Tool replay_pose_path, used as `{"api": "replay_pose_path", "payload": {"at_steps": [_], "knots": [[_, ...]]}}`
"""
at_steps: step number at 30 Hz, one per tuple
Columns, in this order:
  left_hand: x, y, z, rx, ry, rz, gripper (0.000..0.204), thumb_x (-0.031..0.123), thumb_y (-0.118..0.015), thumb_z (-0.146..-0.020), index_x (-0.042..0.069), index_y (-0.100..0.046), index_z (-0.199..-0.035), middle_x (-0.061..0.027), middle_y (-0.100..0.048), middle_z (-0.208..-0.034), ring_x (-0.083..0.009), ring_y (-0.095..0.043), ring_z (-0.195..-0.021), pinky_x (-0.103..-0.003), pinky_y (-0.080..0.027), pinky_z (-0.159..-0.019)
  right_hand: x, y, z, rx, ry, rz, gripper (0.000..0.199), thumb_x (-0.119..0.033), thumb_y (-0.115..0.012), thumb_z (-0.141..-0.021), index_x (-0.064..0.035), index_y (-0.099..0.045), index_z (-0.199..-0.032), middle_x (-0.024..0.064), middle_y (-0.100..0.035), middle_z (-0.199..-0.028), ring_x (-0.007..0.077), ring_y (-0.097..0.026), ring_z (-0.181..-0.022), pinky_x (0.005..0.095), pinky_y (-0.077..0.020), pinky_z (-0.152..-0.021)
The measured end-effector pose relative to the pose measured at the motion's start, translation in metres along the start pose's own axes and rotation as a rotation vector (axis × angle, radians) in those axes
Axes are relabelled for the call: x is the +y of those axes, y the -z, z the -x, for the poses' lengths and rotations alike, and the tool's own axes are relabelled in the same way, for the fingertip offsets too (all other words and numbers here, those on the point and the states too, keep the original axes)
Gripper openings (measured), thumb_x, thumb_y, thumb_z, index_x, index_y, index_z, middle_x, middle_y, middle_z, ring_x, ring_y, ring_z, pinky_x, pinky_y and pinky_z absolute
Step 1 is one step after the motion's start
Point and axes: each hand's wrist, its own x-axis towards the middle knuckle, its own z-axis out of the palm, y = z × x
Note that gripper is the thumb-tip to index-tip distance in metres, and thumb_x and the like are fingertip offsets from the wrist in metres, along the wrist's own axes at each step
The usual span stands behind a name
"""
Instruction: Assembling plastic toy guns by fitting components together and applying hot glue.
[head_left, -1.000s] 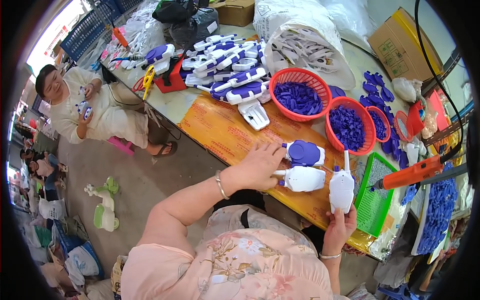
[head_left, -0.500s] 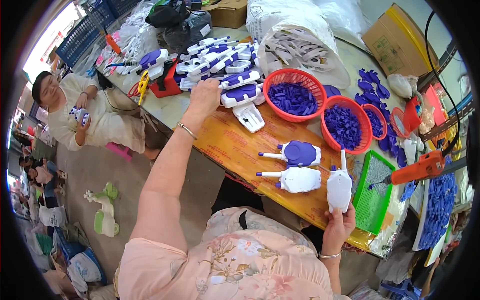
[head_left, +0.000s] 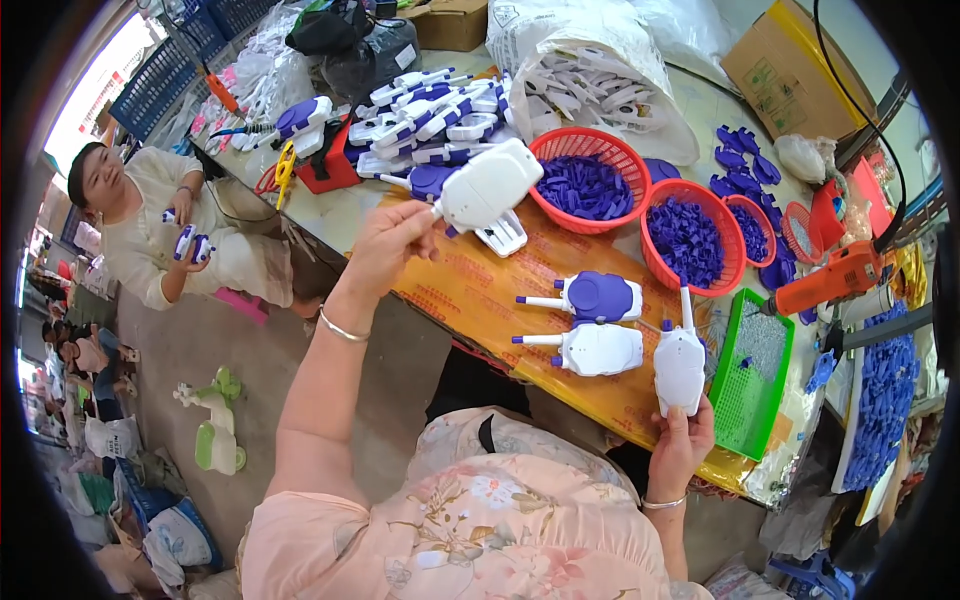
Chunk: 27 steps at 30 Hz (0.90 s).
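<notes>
My left hand (head_left: 383,245) is closed round the antenna of a white-and-purple toy walkie-talkie (head_left: 492,186), lifted above the table with its white back showing. My right hand (head_left: 682,440) grips the lower end of a second toy walkie-talkie (head_left: 679,366), white back up, antenna pointing away from me. Between the hands, two more lie side by side on the orange sheet: one with its purple front up (head_left: 602,298), one with its white back up (head_left: 601,350). Behind my left hand is a heap of similar walkie-talkies (head_left: 440,112), with an open white shell (head_left: 503,236) near it.
Red baskets (head_left: 583,222) of purple parts stand beyond the sheet. A green tray (head_left: 738,412) of small metal pieces is right of my right hand, with an orange power screwdriver (head_left: 830,278) hanging above. Across the table's left side sits a co-worker (head_left: 150,225) holding purple-and-white pieces.
My left hand has drawn back from the heap and raised a walkie-talkie from it. My right hand keeps its hold almost in place. The orange screwdriver has swung slightly.
</notes>
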Motion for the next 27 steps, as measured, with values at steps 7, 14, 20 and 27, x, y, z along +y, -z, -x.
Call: {"api": "replay_pose_path", "payload": {"at_steps": [7, 14, 20, 27], "knots": [[-0.006, -0.033, 0.039, -0.116, 0.130, 0.077, 0.025, 0.016, -0.055, -0.095, -0.007, -0.063, -0.096, -0.0004, -0.052, -0.065, -0.0088, -0.049, -0.057, -0.029, -0.050, -0.063, 0.002, 0.003, -0.002, -0.021, 0.018, -0.019, 0.035, -0.003, -0.062, -0.087, 0.0027, -0.051, -0.120, 0.0083, -0.061, -0.107, 0.0135, -0.061, -0.091, 0.0262, -0.0551, -0.069], [-0.006, -0.050, 0.050, -0.153, 0.207, 0.093, 0.025, 0.017, -0.054, -0.095, -0.007, -0.063, -0.092, 0.0003, -0.050, -0.063, -0.0078, -0.048, -0.054, -0.028, -0.050, -0.058, 0.003, 0.002, -0.004, -0.018, 0.023, -0.024, 0.034, -0.002, -0.061, -0.088, 0.0027, -0.051, -0.120, 0.0092, -0.061, -0.108, 0.0144, -0.061, -0.091, 0.0270, -0.0551, -0.069], [-0.012, -0.054, 0.058, -0.074, 0.289, 0.056, 0.024, 0.015, -0.053, -0.094, -0.006, -0.062, -0.087, 0.0015, -0.045, -0.057, -0.0072, -0.043, -0.048, -0.026, -0.048, -0.052, 0.005, 0.001, -0.003, -0.041, 0.044, 0.011, 0.033, -0.003, -0.058, -0.091, 0.0022, -0.050, -0.123, 0.0082, -0.060, -0.109, 0.0149, -0.060, -0.093, 0.0277, -0.0527, -0.069], [-0.028, -0.051, 0.050, -0.093, 0.314, 0.052, 0.027, 0.020, -0.053, -0.094, 0.000, -0.061, -0.079, 0.0039, -0.041, -0.056, -0.0062, -0.043, -0.048, -0.025, -0.047, -0.051, 0.003, 0.009, -0.001, -0.047, 0.040, 0.065, 0.034, -0.007, -0.058, -0.092, 0.0011, -0.050, -0.123, 0.0076, -0.060, -0.109, 0.0140, -0.059, -0.093, 0.0267, -0.0513, -0.071]]}}
